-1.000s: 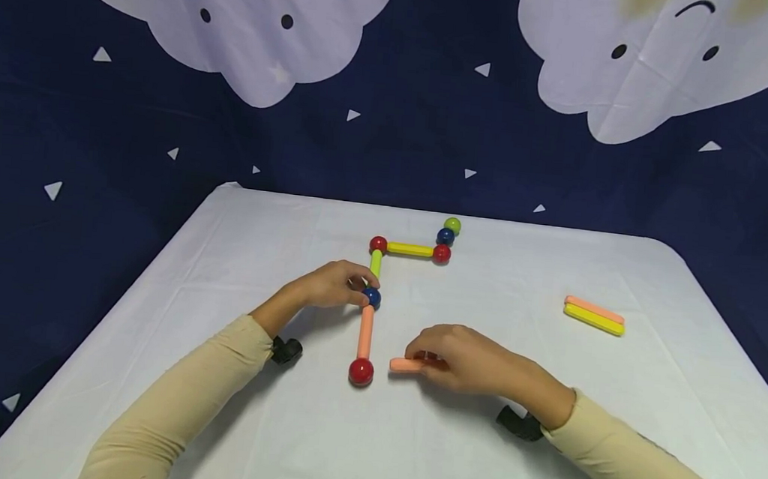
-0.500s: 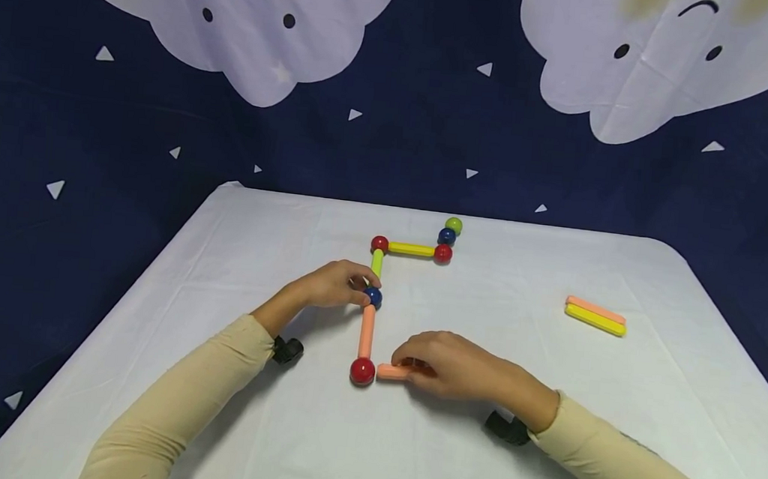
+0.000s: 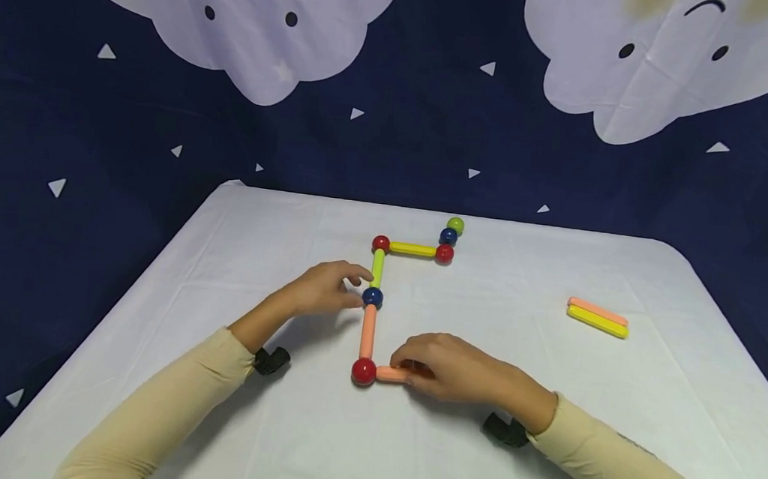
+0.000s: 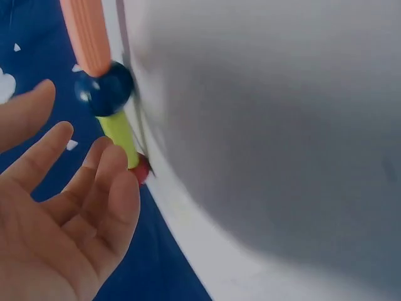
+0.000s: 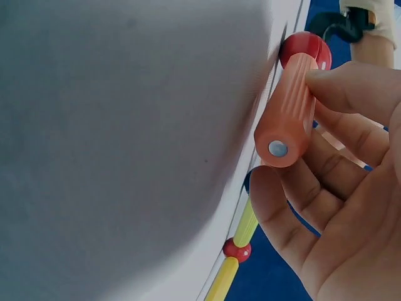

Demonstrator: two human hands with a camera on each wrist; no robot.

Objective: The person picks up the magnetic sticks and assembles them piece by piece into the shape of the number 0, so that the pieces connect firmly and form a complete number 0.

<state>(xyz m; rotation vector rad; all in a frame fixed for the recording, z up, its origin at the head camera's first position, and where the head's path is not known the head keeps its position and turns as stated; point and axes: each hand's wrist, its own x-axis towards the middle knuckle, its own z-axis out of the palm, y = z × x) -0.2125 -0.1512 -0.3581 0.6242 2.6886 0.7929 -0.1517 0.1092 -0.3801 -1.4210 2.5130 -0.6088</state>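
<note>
My right hand point(image 3: 451, 367) pinches an orange magnetic rod point(image 3: 390, 374) between thumb and fingers; the rod's left end meets the near red ball point(image 3: 364, 372). In the right wrist view the held rod point(image 5: 289, 119) shows a silver magnet in its end. From that red ball another orange rod point(image 3: 367, 334) runs away to a blue ball point(image 3: 373, 297), then a lime rod point(image 3: 378, 268) continues to a far red ball point(image 3: 381, 244). My left hand point(image 3: 326, 289) is beside the blue ball, its fingers spread and loosely bent, holding nothing; the left wrist view shows the palm point(image 4: 56, 232).
From the far red ball a yellow rod point(image 3: 412, 249) leads right to another red ball point(image 3: 444, 253). A second blue ball point(image 3: 448, 236) and a green ball point(image 3: 455, 225) line up behind it. Loose orange point(image 3: 598, 310) and yellow point(image 3: 596, 322) rods lie together on the right.
My right hand has brought its orange rod leftward until it meets the near red ball. My left hand has let go of the blue ball and drawn slightly left.
</note>
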